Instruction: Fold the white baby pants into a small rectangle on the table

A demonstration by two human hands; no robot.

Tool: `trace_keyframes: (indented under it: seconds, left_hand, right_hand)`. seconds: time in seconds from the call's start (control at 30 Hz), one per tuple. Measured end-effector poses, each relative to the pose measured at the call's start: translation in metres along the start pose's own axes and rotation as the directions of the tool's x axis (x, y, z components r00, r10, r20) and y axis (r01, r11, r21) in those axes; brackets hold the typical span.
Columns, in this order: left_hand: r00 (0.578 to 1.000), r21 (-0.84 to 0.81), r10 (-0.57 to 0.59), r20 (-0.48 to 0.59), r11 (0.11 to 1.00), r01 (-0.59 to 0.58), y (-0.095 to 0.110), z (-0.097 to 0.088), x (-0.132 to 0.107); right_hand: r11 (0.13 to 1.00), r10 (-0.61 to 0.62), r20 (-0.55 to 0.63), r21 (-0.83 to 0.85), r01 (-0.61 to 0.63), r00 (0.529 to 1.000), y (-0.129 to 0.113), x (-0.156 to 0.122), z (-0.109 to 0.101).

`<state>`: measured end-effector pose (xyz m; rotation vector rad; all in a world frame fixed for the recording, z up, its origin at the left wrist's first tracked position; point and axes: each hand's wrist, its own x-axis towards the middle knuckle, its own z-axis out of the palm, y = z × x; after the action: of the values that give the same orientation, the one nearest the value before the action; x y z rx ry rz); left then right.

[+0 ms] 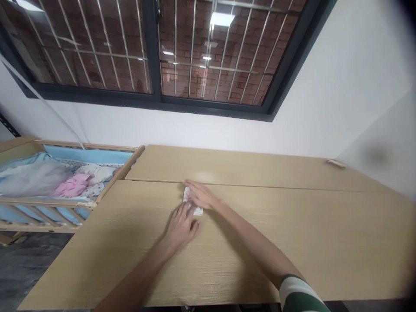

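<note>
A small white piece, perhaps a folded tissue or wipe [198, 212], lies flat on the pale wooden tabletop [260, 225], close to the seam between two boards. Across its upper part rests my right hand [202, 195], fingers stretched out and palm down. My left hand [182, 225] is at its lower left edge, fingers lying flat and the thumb apart. Much of the white piece is hidden under both hands, so its exact kind cannot be told.
At the left stands a wooden crib [52, 201] with blue lining, a pink cloth [72, 185] and white bedding. A thin pale piece [336, 163] lies at the table's far right. Behind are a white wall [208, 134] and a barred, dark-framed window [156, 102].
</note>
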<state>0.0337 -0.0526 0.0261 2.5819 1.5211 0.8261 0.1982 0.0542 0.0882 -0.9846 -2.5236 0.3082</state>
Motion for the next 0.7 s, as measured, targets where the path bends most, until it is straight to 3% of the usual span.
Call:
trace_keyframes:
  seconds: [0.1,0.2,0.4,0.5,0.7]
  left_hand:
    - [0.999,0.078,0.03,-0.028,0.997,-0.027,0.014,0.016,-0.014]
    - [1.0,0.105,0.022,-0.017,0.994,-0.02,0.02,0.022,-0.017]
    - [1.0,0.051,-0.027,-0.01,0.998,0.028,0.017,0.018,-0.014]
    - [0.999,0.052,-0.033,-0.008,0.998,0.033,0.018,0.018,-0.015]
    - [0.999,0.046,-0.044,0.018,0.998,0.043,0.015,0.008,-0.006]
  right_hand:
    - [0.99,-0.128,0.146,0.07,0.119,0.981,-0.025,-0.025,0.004]
    - [0.979,-0.182,0.194,0.13,0.158,0.964,-0.028,-0.043,0.009]
    - [0.994,-0.086,0.224,0.09,0.067,0.971,0.02,-0.028,0.003]
    - [0.997,-0.013,0.18,0.073,0.0,0.984,0.044,-0.015,0.001]
    - [0.998,0.04,0.139,0.033,-0.044,0.989,0.057,-0.013,0.01]
